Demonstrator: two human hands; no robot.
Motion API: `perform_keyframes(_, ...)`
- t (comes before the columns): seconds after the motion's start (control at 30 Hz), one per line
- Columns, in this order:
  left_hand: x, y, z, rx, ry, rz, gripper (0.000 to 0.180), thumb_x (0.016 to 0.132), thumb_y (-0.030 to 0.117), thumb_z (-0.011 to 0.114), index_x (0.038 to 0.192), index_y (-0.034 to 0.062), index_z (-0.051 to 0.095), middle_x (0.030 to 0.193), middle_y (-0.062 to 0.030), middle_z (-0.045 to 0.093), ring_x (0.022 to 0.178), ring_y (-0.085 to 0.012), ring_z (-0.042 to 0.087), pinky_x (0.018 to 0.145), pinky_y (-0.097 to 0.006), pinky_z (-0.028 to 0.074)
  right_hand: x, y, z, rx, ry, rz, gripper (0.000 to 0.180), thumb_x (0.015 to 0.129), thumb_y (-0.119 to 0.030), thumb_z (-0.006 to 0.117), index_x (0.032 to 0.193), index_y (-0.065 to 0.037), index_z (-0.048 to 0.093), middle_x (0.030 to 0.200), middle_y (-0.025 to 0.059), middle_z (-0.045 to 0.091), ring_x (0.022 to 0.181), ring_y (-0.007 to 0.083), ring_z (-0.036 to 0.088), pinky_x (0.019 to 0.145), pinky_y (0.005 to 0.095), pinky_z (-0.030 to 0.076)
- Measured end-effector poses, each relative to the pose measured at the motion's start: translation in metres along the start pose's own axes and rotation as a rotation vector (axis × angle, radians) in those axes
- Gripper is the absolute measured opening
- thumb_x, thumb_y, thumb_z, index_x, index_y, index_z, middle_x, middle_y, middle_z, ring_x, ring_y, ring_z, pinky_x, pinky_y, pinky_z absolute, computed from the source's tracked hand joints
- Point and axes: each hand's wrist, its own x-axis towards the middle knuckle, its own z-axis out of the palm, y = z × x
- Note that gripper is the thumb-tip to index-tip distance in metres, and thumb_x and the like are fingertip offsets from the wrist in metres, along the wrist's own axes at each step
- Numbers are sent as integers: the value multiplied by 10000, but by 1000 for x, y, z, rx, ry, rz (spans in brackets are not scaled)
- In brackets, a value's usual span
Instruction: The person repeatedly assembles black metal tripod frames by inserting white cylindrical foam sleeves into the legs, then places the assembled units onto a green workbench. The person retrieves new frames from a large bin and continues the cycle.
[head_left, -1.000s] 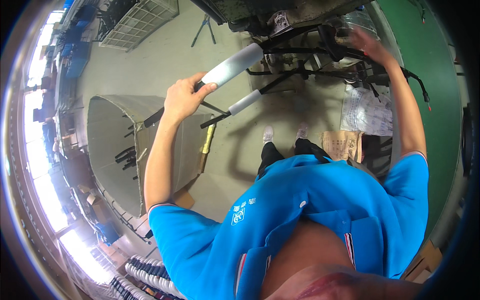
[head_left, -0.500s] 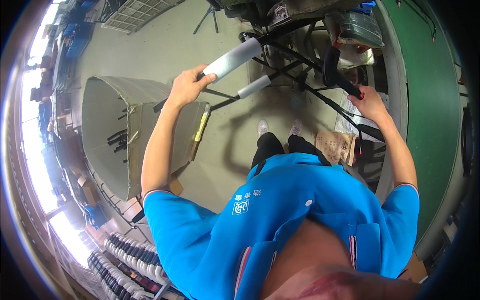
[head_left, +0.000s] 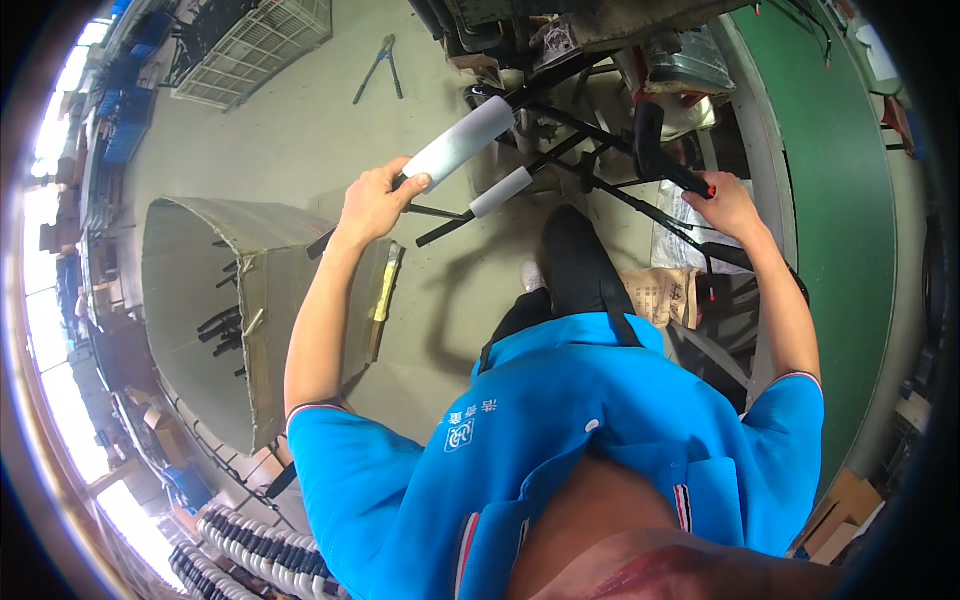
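The bare left hand [head_left: 372,203], near 10 o'clock, curls round the near end of a white, foam-like tube [head_left: 460,146]; the bare right hand [head_left: 728,207], at 2 o'clock, wraps the red-tipped end of a bent black bar [head_left: 650,145]. Holding both sides likely steadies the black metal frame [head_left: 630,197] at 1 o'clock. Smooth grey floor [head_left: 425,300] gives room beside the big grey-brown cardboard box [head_left: 285,310] at 9 o'clock.

There is room over the floor [head_left: 290,135] at far left, around the long-handled cutters [head_left: 387,50], but the black tubular frame [head_left: 648,140] bars the middle, an open carton [head_left: 285,310] stands at left, a worktop [head_left: 640,22] closes the far side, and a brown paper sack [head_left: 658,290] lies near right.
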Motion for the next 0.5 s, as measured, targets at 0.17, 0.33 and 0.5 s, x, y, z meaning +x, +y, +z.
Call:
perform_keyframes(0.17,1,-4,1,-2,10,33,416,838,497,543,983,120,638,622,-64,603,657,-213,611,670,-346,450,-4,-7,-1,26,-28,22,330,755,-314,668,983,-76,654,792,186,636,811,369,621,716,416,484)
perform_keyframes(0.33,-1,-3,-1,8,3,29,415,837,491,548,990,118,642,623,-67,610,672,-222,620,676,-352,454,-5,-7,0,3,-18,38,335,756,-320,668,996,-86,657,811,186,636,822,363,619,722,418,483)
perform_keyframes(0.5,-1,-6,0,21,33,56,413,836,485,550,998,118,645,639,-72,619,678,-230,622,675,-354,457,-2,-6,-1,-6,-42,37,344,756,-325,669,1011,-95,657,822,189,633,827,360,616,720,419,481)
